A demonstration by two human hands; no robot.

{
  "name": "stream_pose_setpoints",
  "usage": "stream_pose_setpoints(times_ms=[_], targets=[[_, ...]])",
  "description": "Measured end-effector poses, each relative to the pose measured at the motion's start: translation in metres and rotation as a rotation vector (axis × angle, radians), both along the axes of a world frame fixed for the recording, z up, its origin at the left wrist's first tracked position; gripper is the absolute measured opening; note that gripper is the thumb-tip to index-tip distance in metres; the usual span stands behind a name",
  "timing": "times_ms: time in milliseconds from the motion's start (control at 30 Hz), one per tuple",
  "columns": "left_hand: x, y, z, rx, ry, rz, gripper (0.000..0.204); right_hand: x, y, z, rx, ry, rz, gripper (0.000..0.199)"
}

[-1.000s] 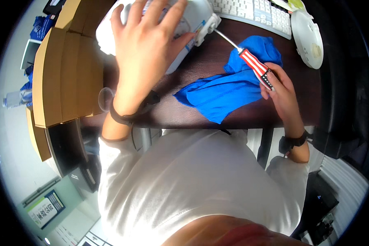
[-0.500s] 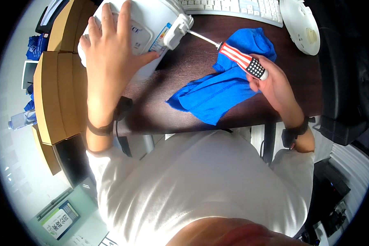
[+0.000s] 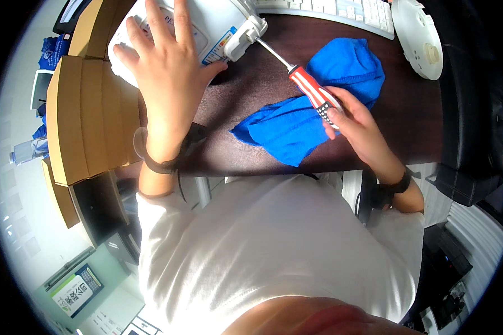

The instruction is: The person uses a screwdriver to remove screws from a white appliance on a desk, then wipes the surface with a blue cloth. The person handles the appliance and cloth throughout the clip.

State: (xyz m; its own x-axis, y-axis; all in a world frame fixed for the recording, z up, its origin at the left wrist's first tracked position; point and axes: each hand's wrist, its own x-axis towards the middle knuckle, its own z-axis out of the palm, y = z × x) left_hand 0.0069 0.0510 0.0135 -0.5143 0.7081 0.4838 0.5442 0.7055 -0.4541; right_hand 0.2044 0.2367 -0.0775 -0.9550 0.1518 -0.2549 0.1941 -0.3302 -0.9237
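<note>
A white rounded appliance (image 3: 218,17) with a coloured sticker lies on the dark table at the upper left; its exact kind I cannot tell. Spread flat over it, my left hand (image 3: 170,61) presses on its surface with fingers apart. My right hand (image 3: 355,120) is wrapped round the handle of a screwdriver (image 3: 313,89), striped red and white with a starred black end. Its metal shaft points up and left, and the tip meets a white hinge-like piece (image 3: 245,40) on the appliance's edge. Beneath the screwdriver, a blue cloth (image 3: 290,128) lies crumpled.
At the back lies a white keyboard (image 3: 341,10). A white oval cover (image 3: 419,39) rests at the table's right side. Cardboard boxes (image 3: 67,123) stand along the left. A black padded seat (image 3: 469,111) is on the right, past the table edge.
My right hand has moved slightly down and left, so the screwdriver slopes more steeply, its tip still at the hinge-like piece. My left hand stays on the appliance; the whole view has shifted a little.
</note>
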Motion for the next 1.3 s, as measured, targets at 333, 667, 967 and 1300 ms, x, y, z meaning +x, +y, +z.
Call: stream_pose_setpoints(times_ms=[333,667,967,1300], targets=[[-0.012,-0.017,0.013,0.045,-0.1,-0.06,0.103,-0.001,-0.002,0.009,-0.014,-0.088,-0.076,0.039],[-0.021,-0.012,0.004,0.244,-0.011,-0.12,0.087,0.001,-0.005,0.011,0.003,-0.073,-0.016,0.04],[-0.018,0.002,0.005,0.295,0.047,-0.024,0.062,-0.003,0.002,0.008,-0.242,-0.121,-0.128,0.034],[-0.032,-0.002,0.02,0.349,-0.053,-0.029,0.049,-0.007,-0.009,0.008,0.403,0.057,-0.22,0.037]])
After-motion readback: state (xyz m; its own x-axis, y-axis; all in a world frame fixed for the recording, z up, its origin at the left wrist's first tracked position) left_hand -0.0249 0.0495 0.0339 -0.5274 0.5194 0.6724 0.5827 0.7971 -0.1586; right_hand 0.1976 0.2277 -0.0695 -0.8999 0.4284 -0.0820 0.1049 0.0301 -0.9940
